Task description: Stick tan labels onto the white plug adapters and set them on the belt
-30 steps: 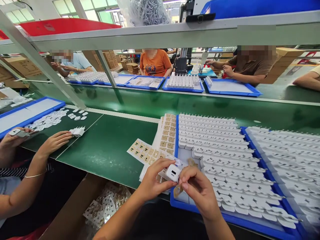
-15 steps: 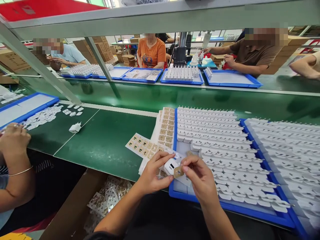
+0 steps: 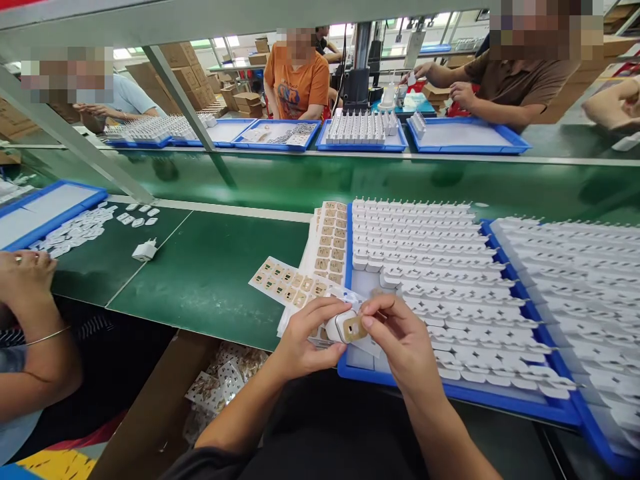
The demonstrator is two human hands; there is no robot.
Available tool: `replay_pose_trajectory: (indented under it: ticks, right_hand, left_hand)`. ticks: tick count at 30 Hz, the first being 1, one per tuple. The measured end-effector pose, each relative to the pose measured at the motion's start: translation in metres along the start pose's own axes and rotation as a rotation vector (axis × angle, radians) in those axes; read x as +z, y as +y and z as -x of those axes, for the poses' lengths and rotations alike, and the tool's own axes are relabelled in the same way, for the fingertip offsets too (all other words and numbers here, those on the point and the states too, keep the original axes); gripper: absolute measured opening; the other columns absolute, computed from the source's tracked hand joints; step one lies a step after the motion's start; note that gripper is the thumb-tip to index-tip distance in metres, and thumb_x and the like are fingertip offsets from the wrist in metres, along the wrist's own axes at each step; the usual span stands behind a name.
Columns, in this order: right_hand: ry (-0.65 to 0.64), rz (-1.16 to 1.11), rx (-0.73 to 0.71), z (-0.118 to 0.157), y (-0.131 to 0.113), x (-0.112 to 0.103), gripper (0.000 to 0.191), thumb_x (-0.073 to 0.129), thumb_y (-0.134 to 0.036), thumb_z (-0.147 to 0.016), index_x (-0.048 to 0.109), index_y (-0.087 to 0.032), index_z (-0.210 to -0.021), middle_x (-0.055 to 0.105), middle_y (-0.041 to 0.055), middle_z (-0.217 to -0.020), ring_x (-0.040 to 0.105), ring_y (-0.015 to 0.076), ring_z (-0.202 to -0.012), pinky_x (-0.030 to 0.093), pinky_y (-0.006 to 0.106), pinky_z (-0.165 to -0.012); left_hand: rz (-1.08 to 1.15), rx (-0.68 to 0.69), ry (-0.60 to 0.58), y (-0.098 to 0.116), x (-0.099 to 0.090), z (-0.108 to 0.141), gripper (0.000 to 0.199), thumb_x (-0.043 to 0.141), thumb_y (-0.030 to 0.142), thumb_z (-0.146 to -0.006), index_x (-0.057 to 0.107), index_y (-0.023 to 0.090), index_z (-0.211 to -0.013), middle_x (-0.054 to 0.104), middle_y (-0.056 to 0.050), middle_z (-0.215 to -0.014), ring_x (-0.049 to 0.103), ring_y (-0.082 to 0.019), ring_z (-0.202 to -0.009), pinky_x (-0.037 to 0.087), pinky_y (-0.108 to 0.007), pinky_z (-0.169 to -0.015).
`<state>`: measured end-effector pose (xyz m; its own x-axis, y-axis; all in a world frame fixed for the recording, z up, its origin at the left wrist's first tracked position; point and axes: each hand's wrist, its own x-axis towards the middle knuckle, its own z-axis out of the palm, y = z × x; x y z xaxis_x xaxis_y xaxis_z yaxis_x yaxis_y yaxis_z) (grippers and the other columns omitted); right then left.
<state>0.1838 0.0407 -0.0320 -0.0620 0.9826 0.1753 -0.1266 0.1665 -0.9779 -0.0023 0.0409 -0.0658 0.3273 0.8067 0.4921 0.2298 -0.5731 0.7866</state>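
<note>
A white charger plug (image 3: 334,329) is gripped between the thumb and fingers of my left hand (image 3: 303,340), its port face turned to the right. My right hand (image 3: 400,340) pinches the edge of a tan sticker (image 3: 354,328) with cut-outs, which lies against that face and covers most of it. Just behind my left hand is a sheet of tan stickers (image 3: 285,283), part of it peeled to show other colours. More sticker sheets (image 3: 332,233) are stacked beyond it, beside a blue tray (image 3: 350,260).
Rows of white chargers (image 3: 425,253) fill much of the blue tray, with a second full tray (image 3: 575,287) further right. A lone charger (image 3: 145,250) stands on the green table (image 3: 210,267). A co-worker's hand (image 3: 25,273) is at the left. A carton of sticker waste (image 3: 225,373) sits below the table edge.
My right hand has brought the tan sticker from beside the charger onto its port face. The view has tilted slightly downward.
</note>
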Motion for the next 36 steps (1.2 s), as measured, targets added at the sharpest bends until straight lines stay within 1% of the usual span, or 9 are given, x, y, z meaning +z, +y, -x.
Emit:
replay_pose_trajectory:
  ticks: [8, 19, 29, 36]
  right_hand:
    - [-0.022, -0.039, 0.018, 0.0009, -0.0013, 0.0004, 0.003, 0.069, -0.023, -0.087, 0.067, -0.025, -0.084, 0.062, -0.0009, -0.081, 0.059, 0.0141, -0.076, 0.049, 0.024, -0.069]
    - [-0.044, -0.007, -0.020, 0.0025, -0.0005, 0.0007, 0.005, 0.066, -0.020, -0.089, 0.066, -0.026, -0.088, 0.062, -0.0017, -0.084, 0.060, 0.0130, -0.079, 0.051, 0.023, -0.074]
    - [-0.060, 0.057, -0.048, 0.0026, -0.0032, 0.0033, 0.007, 0.068, -0.021, -0.091, 0.064, -0.026, -0.089, 0.059, -0.0031, -0.082, 0.058, 0.0127, -0.077, 0.051, 0.025, -0.075]
    - [-0.045, 0.123, -0.062, 0.0042, -0.0033, 0.0050, 0.006, 0.067, -0.020, -0.090, 0.064, -0.025, -0.089, 0.061, -0.0026, -0.082, 0.059, 0.0136, -0.076, 0.051, 0.028, -0.073]
  left_hand:
    - [-0.002, 0.030, 0.004, 0.0015, 0.0000, -0.0014, 0.055, 0.067, 0.023, -0.081, 0.057, 0.026, -0.136, 0.065, -0.009, -0.119, 0.064, -0.023, -0.108, 0.053, -0.037, -0.097]
    - [-0.013, 0.044, 0.009, 0.0036, -0.0009, -0.0024, 0.054, 0.066, 0.023, -0.082, 0.058, 0.025, -0.135, 0.065, -0.010, -0.119, 0.064, -0.023, -0.109, 0.053, -0.036, -0.097]
    - [-0.015, 0.040, 0.004, 0.0040, -0.0017, -0.0020, 0.056, 0.067, 0.020, -0.081, 0.057, 0.026, -0.136, 0.065, -0.009, -0.121, 0.064, -0.023, -0.110, 0.053, -0.036, -0.098]
    - [-0.019, 0.048, 0.004, 0.0070, -0.0013, -0.0030, 0.055, 0.066, 0.021, -0.082, 0.057, 0.026, -0.136, 0.065, -0.010, -0.120, 0.065, -0.024, -0.109, 0.055, -0.038, -0.095]
